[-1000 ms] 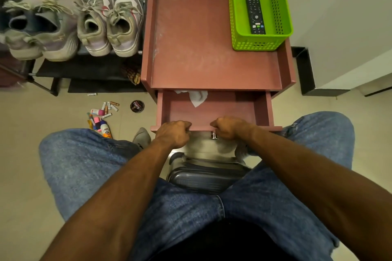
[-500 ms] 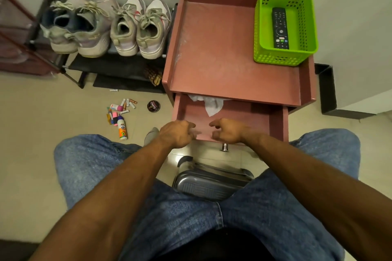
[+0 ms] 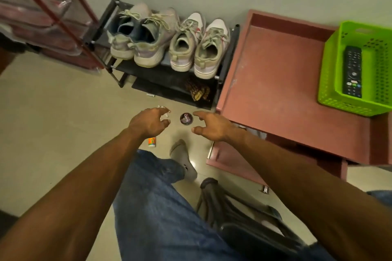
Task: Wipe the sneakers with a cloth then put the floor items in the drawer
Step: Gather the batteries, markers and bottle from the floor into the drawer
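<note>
Arms: bare all the way up, no sleeves showing.
Left hand (image 3: 148,123): no ring, no glove.
Right hand (image 3: 214,128): no ring, no glove.
Legs: blue jeans (image 3: 161,207), a bit faded.
Foot: grey sock (image 3: 183,159).

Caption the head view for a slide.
Both open hands, left and right, reach toward a small round dark tin on the floor.

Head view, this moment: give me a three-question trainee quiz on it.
1. True or false: the left hand already holds the round tin.
2. What lies in the green basket? A) cloth B) remote control C) sneaker
3. Fill in: the sneakers stand on a black ____.

Key: 1 false, both the left hand and the right hand are open, with the tin on the floor between them. 2 B, the remote control. 3 shoe rack.
</note>
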